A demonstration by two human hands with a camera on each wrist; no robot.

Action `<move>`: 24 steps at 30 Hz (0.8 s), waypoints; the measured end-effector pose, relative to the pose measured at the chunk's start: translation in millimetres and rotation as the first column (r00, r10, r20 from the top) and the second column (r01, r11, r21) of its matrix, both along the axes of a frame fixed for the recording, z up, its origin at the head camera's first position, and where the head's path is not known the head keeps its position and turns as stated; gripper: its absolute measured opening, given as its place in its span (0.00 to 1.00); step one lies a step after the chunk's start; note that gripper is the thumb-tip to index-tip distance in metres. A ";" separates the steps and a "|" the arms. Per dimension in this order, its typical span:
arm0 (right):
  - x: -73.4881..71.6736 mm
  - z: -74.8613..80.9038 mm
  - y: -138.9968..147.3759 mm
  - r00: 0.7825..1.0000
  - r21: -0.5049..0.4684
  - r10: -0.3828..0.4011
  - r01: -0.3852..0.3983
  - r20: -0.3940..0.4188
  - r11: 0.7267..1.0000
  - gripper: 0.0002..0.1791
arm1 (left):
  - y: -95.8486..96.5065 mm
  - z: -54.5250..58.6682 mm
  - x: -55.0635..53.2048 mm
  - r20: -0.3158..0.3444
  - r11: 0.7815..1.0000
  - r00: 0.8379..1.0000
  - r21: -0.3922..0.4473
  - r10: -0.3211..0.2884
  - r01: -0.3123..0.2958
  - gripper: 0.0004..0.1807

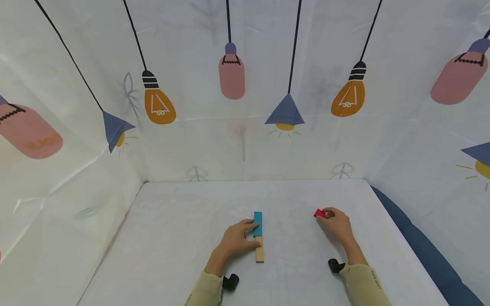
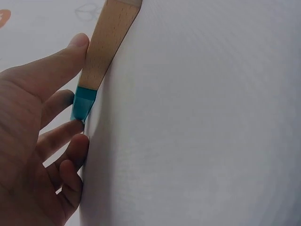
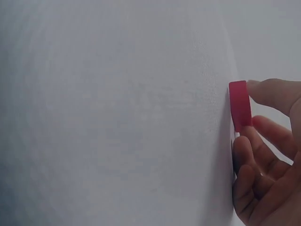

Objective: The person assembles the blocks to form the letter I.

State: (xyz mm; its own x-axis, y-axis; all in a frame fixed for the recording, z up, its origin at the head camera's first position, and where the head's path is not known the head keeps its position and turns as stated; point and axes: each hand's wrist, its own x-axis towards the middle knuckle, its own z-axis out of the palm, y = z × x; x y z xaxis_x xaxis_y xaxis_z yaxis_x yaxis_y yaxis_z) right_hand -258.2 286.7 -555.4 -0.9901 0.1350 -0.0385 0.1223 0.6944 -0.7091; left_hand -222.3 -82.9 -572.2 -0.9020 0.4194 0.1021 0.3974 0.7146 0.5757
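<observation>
In the head view a blue block (image 1: 258,223) and a plain wooden block (image 1: 259,251) lie end to end in a line on the white table (image 1: 183,204). My left hand (image 1: 236,239) is at their left side, fingers at the blue block and thumb against the wooden one. The left wrist view shows the thumb along the wooden block (image 2: 109,44) and fingertips beside the blue block (image 2: 83,103). Away to the right, my right hand (image 1: 337,223) pinches a small red block (image 1: 319,213) between thumb and fingers. Its other fingers curl beneath, close over the table, beside the red block (image 3: 240,104).
White sheets printed with hanging lamps (image 1: 285,111) and bulbs enclose the table at the back and sides. A dark blue surface (image 1: 425,242) shows past the right table edge. Black wrist mounts (image 1: 231,282) stick out beside both sleeves.
</observation>
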 end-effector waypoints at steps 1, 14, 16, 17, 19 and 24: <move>-0.1 0.0 -0.5 1.000 0.001 0.000 0.000 -0.002 1.000 0.25 | -0.4 0.2 0.1 0.004 1.000 1.000 0.005 -0.004 0.004 0.37; -0.6 -4.7 -1.3 0.998 0.027 0.005 -0.004 -0.057 1.000 0.21 | -0.8 3.5 1.9 0.041 0.997 0.998 0.058 -0.046 0.044 0.37; -0.9 -5.1 -0.6 0.998 0.029 0.001 0.000 -0.058 1.000 0.20 | -0.3 4.7 1.8 0.052 0.997 0.998 0.066 -0.045 0.042 0.36; -1.0 -4.8 -0.3 0.998 0.031 0.001 0.001 -0.061 1.000 0.20 | 0.0 4.9 1.6 0.057 0.997 0.997 0.069 -0.046 0.042 0.36; -1.7 -4.9 0.0 0.998 0.030 0.001 0.001 -0.064 1.000 0.20 | 0.3 5.2 0.9 0.066 0.997 0.997 0.071 -0.045 0.040 0.36; -2.7 -6.2 -1.5 0.999 0.019 0.005 -0.004 -0.048 1.000 0.21 | 0.8 4.8 0.0 0.069 0.997 0.996 0.067 -0.051 0.046 0.37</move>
